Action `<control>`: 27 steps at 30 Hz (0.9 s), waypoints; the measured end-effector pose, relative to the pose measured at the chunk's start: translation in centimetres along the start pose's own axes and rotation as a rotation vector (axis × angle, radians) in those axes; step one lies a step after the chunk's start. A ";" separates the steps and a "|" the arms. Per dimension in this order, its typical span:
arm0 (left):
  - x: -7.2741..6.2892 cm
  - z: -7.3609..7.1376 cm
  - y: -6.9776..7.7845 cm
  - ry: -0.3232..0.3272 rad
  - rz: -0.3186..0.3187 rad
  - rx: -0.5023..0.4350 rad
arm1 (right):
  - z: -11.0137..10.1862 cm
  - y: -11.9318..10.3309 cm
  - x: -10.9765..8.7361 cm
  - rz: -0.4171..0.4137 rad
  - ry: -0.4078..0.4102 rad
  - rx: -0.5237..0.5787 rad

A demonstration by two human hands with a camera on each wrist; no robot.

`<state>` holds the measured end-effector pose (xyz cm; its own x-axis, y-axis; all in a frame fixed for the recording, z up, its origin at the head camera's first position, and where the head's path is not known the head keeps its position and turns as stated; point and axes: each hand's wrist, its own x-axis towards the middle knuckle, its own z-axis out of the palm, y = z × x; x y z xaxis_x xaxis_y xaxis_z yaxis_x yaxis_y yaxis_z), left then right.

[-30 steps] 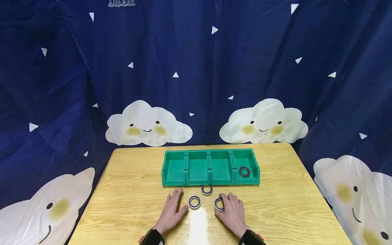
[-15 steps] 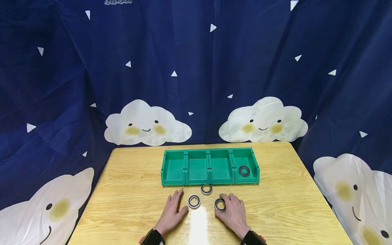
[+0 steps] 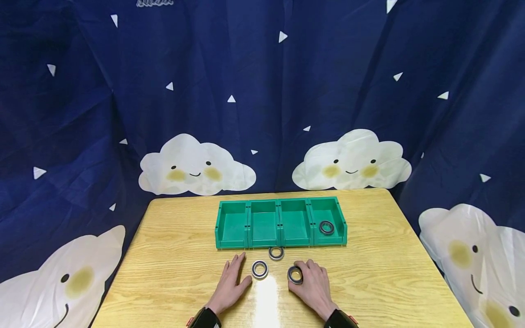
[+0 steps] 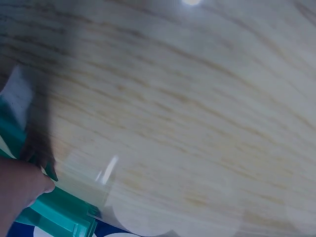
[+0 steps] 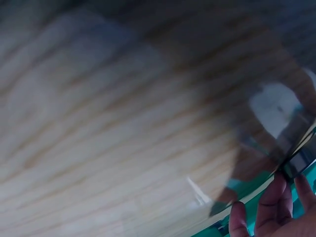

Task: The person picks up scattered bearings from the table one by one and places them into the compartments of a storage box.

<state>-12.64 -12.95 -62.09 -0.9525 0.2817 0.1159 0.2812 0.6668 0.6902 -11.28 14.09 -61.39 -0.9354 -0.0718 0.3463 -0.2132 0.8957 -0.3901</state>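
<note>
My right hand [image 3: 312,286] pinches a ball bearing [image 3: 289,279] between thumb and fingers, on the hand's left side. In the right wrist view, my fingers [image 5: 270,202] meet the dark edge of that bearing [image 5: 300,162]. My left hand [image 3: 230,284] rests low over the wood with its fingers extended and thumb spread. Just right of that thumb lies a second bearing [image 3: 253,274], a silver ring with a dark seal. A third bearing [image 3: 276,258] lies against the front of the green bins.
Joined green bins [image 3: 248,246] stand in a row toward the back of the wooden table [image 3: 381,273]. Inside the rightmost compartment lies another dark bearing [image 3: 321,229]. Behind the table hangs a dark blue curtain [image 3: 270,82] with printed clouds.
The head view has shifted slightly. The bearing in my right hand has turned a little and shows more of its ring. My left hand stays in place.
</note>
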 end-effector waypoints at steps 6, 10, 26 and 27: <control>-0.1 0.4 -0.2 0.020 0.002 -0.006 | -0.2 0.3 0.1 -0.027 -0.034 0.016; -0.3 0.7 -0.3 0.050 0.035 -0.007 | -0.3 0.4 0.1 -0.031 -0.064 0.044; -0.7 0.5 -0.4 0.016 -0.001 -0.045 | -0.3 0.3 -0.1 -0.003 -0.089 0.054; -0.7 0.5 -0.4 0.011 -0.007 -0.045 | -0.3 0.3 0.0 -0.001 -0.085 0.051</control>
<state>-12.07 -13.10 -62.80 -0.9556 0.2697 0.1187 0.2695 0.6369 0.7223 -11.24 14.49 -61.20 -0.9552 -0.1121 0.2740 -0.2267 0.8721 -0.4336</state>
